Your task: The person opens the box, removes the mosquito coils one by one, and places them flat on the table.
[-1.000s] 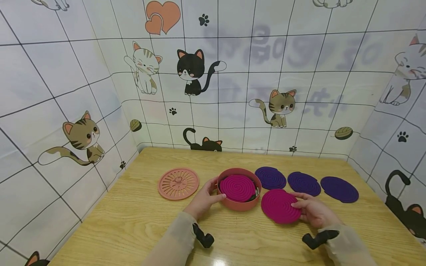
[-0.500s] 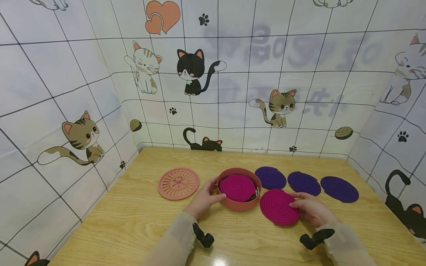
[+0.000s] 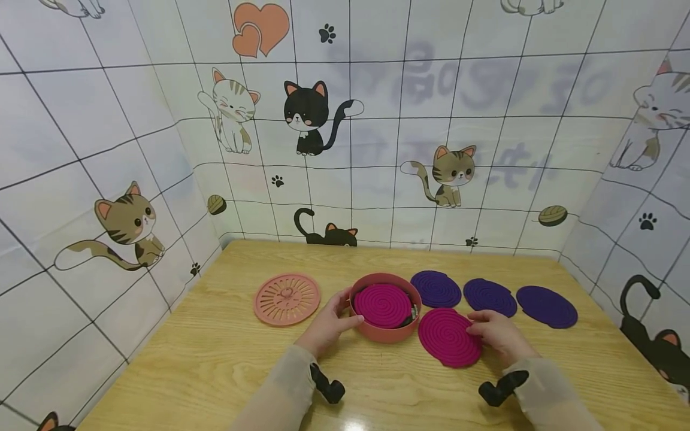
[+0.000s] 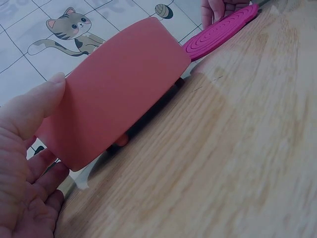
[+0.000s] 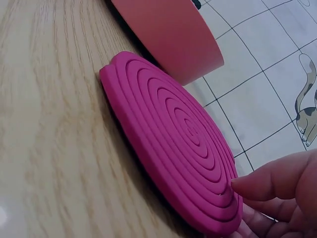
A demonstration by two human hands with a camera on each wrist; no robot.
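Note:
My left hand (image 3: 331, 326) grips the left side of a round coral holder (image 3: 388, 336), its thumb on the near wall. Inside the holder lies a magenta mosquito coil (image 3: 383, 305), with a bit of dark and metal showing beside it at the right. Just right of the holder is a second magenta mosquito coil (image 3: 448, 338), flat side up. My right hand (image 3: 501, 335) pinches its right edge, thumb on top and fingers underneath. In the right wrist view this coil (image 5: 183, 134) stays close over the table, with a dark shadow below its edge.
A slotted coral lid (image 3: 287, 299) lies left of the holder. Three dark purple coils (image 3: 435, 288) lie in a row behind and to the right. Cat-patterned sheets (image 3: 377, 197) rise around the wooden table (image 3: 215, 359).
My right hand has shifted slightly left and toward me with the magenta mosquito coil, whose near edge now sits a little lower in view. The left hand and holder stay in place.

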